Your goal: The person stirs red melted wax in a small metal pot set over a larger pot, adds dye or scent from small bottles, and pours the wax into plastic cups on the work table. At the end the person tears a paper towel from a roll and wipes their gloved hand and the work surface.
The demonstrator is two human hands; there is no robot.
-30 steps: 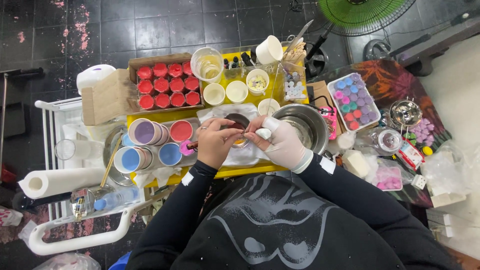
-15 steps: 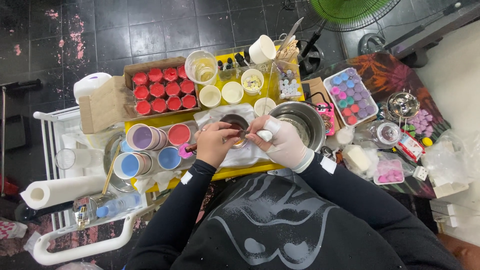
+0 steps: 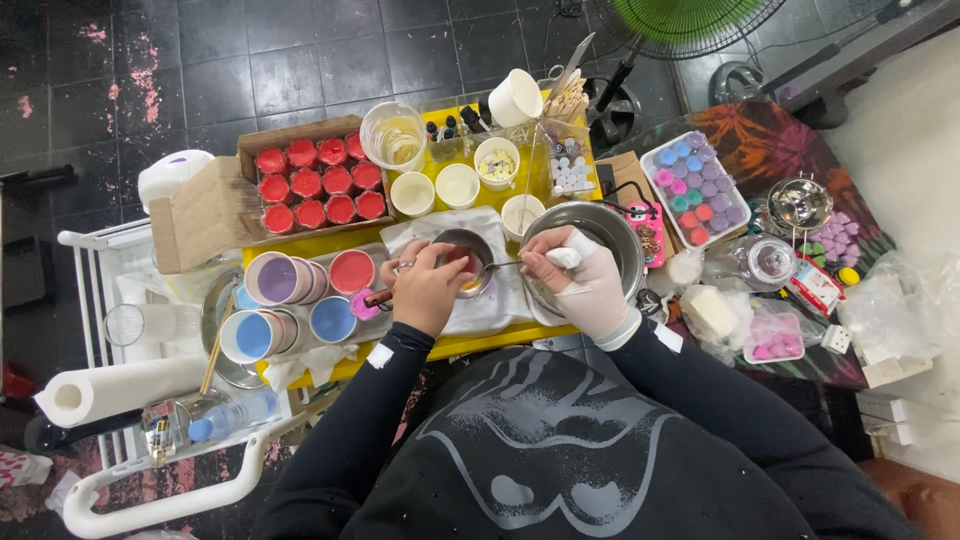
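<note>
My bare left hand [image 3: 428,288] grips the wooden handle [image 3: 378,297] of a small metal pot [image 3: 466,252] that rests on a white cloth [image 3: 500,300] over the yellow table [image 3: 300,244]. My right hand [image 3: 585,280], in a white glove, holds a metal spoon [image 3: 498,266] whose bowl dips into the orange-red liquid inside the pot. A large steel bowl [image 3: 615,232] sits just behind the right hand. Both black sleeves reach in from below.
A cardboard box of red filled cups [image 3: 315,185] stands at the back left. Cups of purple, red and blue [image 3: 290,300] sit left of the pot. Cream cups [image 3: 437,189], a glass beaker [image 3: 393,135], a tray of coloured pieces [image 3: 692,190], a paper roll [image 3: 120,388] and a fan [image 3: 690,20] surround the table.
Both hands stay at the small pot, with the spoon shifting slightly inside it. The view has drifted a little; nothing else has moved.
</note>
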